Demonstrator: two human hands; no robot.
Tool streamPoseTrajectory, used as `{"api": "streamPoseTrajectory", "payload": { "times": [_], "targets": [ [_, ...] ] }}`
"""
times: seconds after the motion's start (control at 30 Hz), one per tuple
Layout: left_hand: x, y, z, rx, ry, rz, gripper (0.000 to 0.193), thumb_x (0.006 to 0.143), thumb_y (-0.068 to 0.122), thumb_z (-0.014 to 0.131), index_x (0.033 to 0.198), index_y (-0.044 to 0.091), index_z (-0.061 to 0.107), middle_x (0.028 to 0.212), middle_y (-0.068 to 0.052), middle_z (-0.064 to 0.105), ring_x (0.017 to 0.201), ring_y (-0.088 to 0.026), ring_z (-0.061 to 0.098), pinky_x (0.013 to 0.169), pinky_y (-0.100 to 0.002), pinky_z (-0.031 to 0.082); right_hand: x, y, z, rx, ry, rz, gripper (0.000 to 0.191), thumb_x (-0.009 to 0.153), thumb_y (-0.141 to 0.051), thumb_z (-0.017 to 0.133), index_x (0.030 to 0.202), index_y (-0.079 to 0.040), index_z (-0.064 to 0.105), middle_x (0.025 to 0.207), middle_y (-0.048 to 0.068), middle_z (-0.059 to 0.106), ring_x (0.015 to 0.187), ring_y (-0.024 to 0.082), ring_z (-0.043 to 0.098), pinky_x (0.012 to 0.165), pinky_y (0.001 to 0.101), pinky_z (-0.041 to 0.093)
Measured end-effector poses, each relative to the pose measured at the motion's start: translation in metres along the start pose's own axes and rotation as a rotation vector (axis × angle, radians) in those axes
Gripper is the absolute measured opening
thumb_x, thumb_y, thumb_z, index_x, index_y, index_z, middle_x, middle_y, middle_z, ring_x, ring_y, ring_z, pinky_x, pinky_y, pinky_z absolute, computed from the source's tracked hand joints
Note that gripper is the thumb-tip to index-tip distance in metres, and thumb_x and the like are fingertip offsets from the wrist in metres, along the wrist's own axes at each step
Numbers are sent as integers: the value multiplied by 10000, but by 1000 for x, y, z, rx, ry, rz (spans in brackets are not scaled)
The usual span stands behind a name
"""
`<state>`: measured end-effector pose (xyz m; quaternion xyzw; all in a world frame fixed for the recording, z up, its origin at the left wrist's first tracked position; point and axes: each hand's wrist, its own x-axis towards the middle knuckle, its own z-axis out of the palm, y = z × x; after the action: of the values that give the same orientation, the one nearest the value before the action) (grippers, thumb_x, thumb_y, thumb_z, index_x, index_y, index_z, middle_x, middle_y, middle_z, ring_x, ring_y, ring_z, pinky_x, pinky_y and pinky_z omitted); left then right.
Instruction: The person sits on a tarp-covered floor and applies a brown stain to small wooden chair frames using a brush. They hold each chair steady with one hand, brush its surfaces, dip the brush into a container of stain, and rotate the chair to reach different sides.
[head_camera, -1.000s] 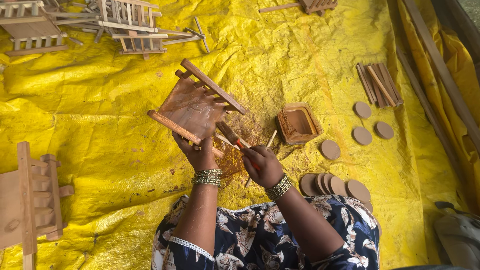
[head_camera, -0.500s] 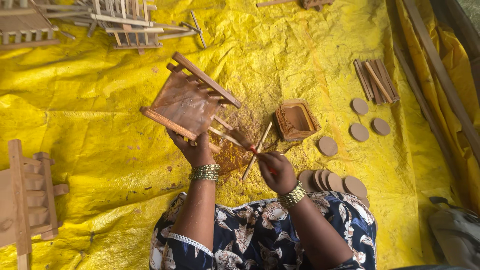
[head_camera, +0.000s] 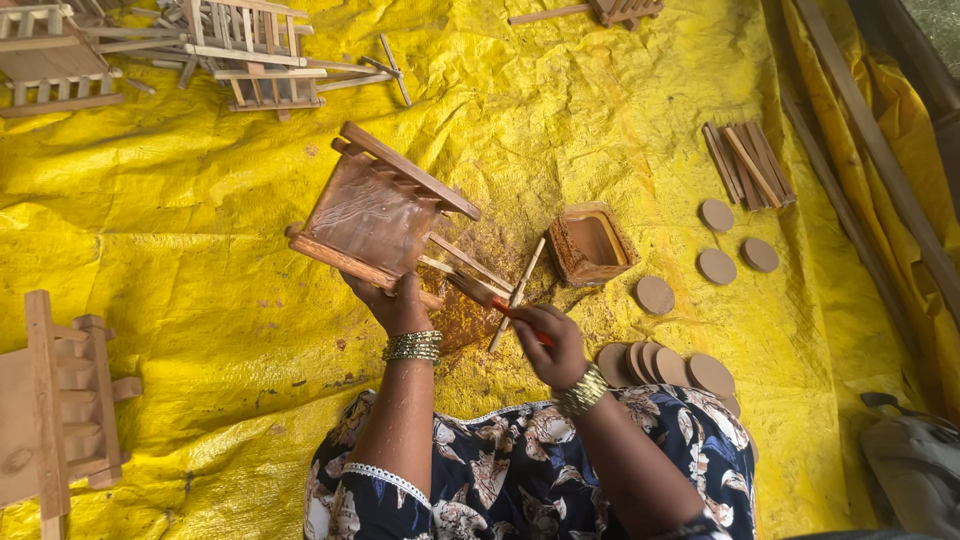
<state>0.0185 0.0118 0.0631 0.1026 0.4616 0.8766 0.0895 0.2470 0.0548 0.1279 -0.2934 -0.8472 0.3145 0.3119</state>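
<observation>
Small wooden frame: slatted piece with a flat panel, wet sheen on its face, held tilted above the yellow tarp, centre of view.

Left hand: closed around the frame's lower edge, fingers curled under the bottom rail; beaded bangles at the wrist.

Right hand: closed on the red handle of a paintbrush, bristle end touching the frame's lower right rails; bangle at the wrist.

Thin wooden stick: lies on the stained patch of tarp just beside the brush, partly crossed by it.

Square container: brown-stained, open top, on the tarp just right of the frame.

Wooden discs: several scattered right of the container; others overlapping in a row near the right wrist.

Bundle of short sticks: upper right, well apart from the hands.

Other wooden frames: heaped along the top edge; one more at the left edge.
</observation>
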Motion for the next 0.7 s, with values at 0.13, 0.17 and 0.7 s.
{"api": "streamPoseTrajectory", "payload": {
  "times": [0.13,0.17,0.7],
  "targets": [
    [-5,-4,-5,22,-57,63,1010,750,-27,596,1648,24,137,1637,-187,341,1499,-291,400,1273,-427,320,17,-11,18,-12,-19,-237,209,931,-113,688,1109,-14,734,970,160,712,818,297,721,709,385,583],
    [-5,-5,-6,1,-37,35,1015,746,-22,607,1640,27,128,1630,-185,336,1485,-292,401,1258,-430,329,19,-10,19,-74,-24,-214,202,925,-113,690,1096,-18,739,962,158,717,806,295,719,700,389,584],
    [-4,4,1,-39,162,-42,1016,746,-44,611,1611,68,90,1597,-176,299,1448,-309,396,1258,-446,318,-20,62,52,607,190,405,248,980,-131,701,1190,0,696,1012,135,753,870,175,702,738,299,578]
  ]
}}
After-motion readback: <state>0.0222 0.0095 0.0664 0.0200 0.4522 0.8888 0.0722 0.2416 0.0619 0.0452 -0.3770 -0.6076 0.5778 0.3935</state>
